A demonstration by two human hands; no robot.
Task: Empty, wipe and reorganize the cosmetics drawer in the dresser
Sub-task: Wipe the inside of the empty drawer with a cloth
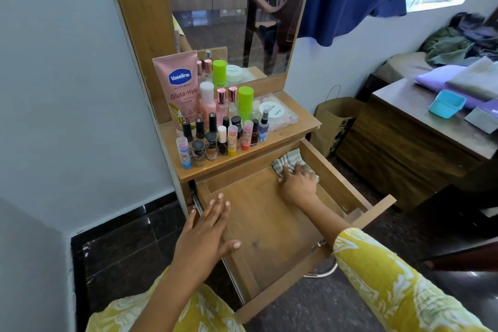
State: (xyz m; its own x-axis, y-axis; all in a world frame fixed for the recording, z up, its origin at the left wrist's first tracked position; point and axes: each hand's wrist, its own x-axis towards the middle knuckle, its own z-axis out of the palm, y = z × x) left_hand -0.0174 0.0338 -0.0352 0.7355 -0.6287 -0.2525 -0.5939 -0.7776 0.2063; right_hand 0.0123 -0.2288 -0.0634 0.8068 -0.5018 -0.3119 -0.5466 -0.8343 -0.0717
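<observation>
The wooden drawer [272, 226] of the dresser is pulled far out, and nothing lies in it except a checked cloth [287, 162] in its far right corner. My right hand [297, 183] presses flat on that cloth against the drawer floor. My left hand [207, 234] rests with fingers spread on the drawer's left side wall and holds nothing. On the dresser top [293, 129] stand the cosmetics: a pink Vaseline tube [179, 89], several bottles and nail polishes [215, 137], two green-capped bottles and a white jar [273, 112] on a clear box.
A mirror [237, 13] rises behind the cosmetics. A brown paper bag [334, 121] stands on the floor right of the dresser. Further right is a wooden table [404, 148] with folded cloths and a blue tub [447, 103]. Dark tiled floor surrounds the drawer.
</observation>
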